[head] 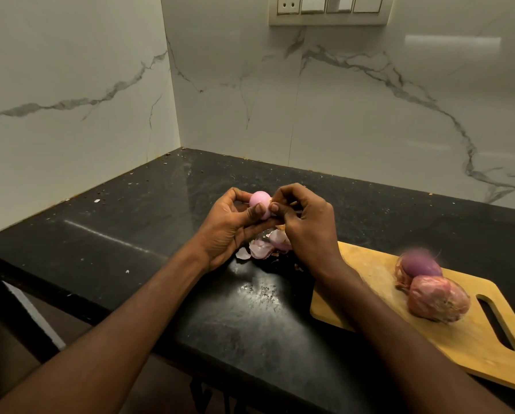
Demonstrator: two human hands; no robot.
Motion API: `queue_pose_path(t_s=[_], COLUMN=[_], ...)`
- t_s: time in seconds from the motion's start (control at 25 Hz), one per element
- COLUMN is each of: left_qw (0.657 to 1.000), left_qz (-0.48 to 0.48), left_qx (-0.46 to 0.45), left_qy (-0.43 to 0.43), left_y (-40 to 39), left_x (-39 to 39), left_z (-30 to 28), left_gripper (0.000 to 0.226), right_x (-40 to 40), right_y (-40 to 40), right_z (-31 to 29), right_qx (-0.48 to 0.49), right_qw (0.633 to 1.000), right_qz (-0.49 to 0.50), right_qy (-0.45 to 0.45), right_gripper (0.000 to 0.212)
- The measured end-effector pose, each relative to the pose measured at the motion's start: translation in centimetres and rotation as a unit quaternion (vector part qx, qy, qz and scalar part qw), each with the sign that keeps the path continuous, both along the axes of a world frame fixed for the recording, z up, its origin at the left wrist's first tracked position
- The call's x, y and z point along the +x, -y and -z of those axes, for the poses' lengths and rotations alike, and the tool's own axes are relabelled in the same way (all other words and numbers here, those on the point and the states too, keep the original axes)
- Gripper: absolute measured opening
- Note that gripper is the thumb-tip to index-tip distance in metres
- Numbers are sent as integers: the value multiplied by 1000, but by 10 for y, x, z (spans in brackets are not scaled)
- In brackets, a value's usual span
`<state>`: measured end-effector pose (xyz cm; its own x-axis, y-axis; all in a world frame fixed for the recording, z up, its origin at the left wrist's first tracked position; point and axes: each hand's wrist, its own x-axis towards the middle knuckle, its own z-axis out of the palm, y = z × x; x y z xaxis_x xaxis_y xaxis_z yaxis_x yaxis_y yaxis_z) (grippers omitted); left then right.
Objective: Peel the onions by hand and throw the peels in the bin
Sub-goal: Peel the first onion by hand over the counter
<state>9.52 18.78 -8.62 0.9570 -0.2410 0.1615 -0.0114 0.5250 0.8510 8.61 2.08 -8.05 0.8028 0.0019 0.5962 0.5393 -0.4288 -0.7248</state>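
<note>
A small pink onion (259,202), mostly bare of skin, is held above the black counter (160,222). My left hand (229,225) grips it from the left with thumb and fingers curled round it. My right hand (304,222) pinches a bit of skin at the onion's right end. Loose pink peels (265,246) lie on the counter just under my hands. Two more onions sit on the wooden cutting board (369,294) at the right: a purple one (421,265) partly peeled, and a papery-skinned one (438,297) in front of it. No bin is in view.
Marble-patterned walls meet in a corner behind the counter, with a switch panel (329,8) high up. The counter's front edge runs diagonally at the lower left. Small crumbs and skin flakes (259,291) dot the counter.
</note>
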Motion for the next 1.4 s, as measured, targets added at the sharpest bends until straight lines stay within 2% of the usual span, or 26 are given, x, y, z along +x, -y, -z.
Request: queue_pose_path(t_s=[0.2,0.28,0.36,0.52,0.6,0.68,0.76,0.92,1.04,1.16,1.28,1.4], left_qw=[1000,999,999,1000,1000,999,999,1000,1000,999,997,990], left_qz=[20,16,9,13,25,36,31,5,19,30,5,-39], left_qx=[13,33,43,22,-1,-19,-20,-21,-16,6,58,109], left_qy=[9,17,22,13,0,-6,-6,7,9,19,50,83], left_y=[1,1,2,1,0,0,0,0,-1,-1,-1,-1], left_x=[-3,-4,-5,-2,0,2,3,4,3,3,4,4], left_z=[-1,-1,-1,0,0,1,2,2,3,4,7,10], left_gripper=[31,34,38,31,29,29,32,39,40,41,45,54], right_x=[-3,-4,-3,1,0,0,3,1,-2,-1,1,3], right_y=[5,5,3,-1,0,4,7,5,0,-4,-4,-2], right_z=[-5,-4,-3,-4,-5,-6,-6,-4,-2,-1,-1,-1], right_qx=[11,9,-24,-121,-83,9,58,21,30,44,13,-36], right_qw=[1000,1000,999,992,996,999,997,999,999,996,994,988], right_qz=[-16,-23,-33,-21,-17,-13,-8,-4,30,42,39,38], right_qy=[-1,-10,-7,33,8,-34,-52,-35,-27,-62,-100,-144], right_gripper=[24,28,30,26,27,27,27,9,9,12,18,13])
